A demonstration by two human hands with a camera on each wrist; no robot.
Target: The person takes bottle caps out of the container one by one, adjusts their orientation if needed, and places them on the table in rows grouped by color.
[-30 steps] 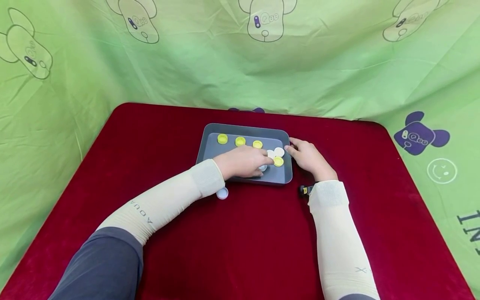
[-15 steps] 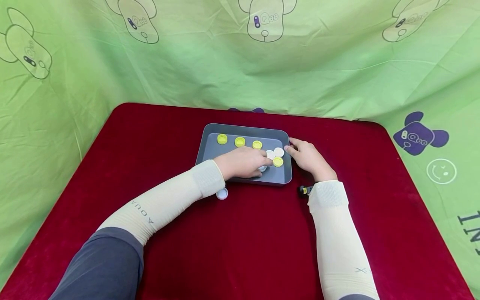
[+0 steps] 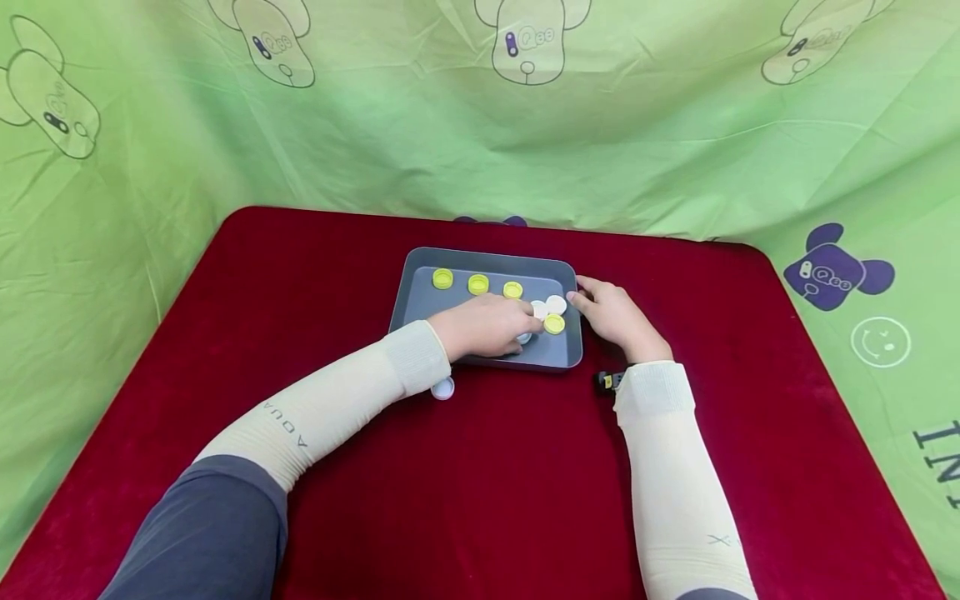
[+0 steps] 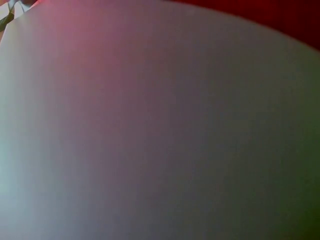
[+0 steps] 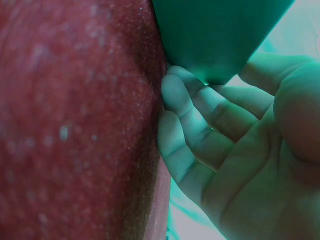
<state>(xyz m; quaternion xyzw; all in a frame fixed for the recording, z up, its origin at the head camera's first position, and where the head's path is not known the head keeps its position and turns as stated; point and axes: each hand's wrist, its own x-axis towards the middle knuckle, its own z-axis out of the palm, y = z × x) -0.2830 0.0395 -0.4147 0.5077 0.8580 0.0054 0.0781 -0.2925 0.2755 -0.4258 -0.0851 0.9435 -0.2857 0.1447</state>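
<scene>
A grey rectangular tray (image 3: pixel 420 293) lies on the red-covered table. My left hand (image 3: pixel 487 323) reaches into it from the left, thumb and fingers around a whitish bottle cap (image 3: pixel 524 337) that they partly hide. Right beside those fingertips are a yellow bottle cap (image 3: pixel 554 323) and two white caps (image 3: pixel 556 305). My right hand (image 3: pixel 617 315) holds the tray's right side, thumb at the rim and fingers outside. From the right wrist, that hand (image 5: pixel 215 125) shows curled fingers near the tray's outer wall (image 5: pixel 215 40). A blurred grey surface fills most of the left wrist view, hiding the left hand.
Three yellow caps (image 3: pixel 477 284) stand in a row along the tray's far side. One white cap (image 3: pixel 443 388) lies on the red cloth (image 3: pixel 495 483) by the left cuff. A small black device (image 3: pixel 606 382) is beside the right cuff. Green printed fabric (image 3: pixel 420 125) hangs behind.
</scene>
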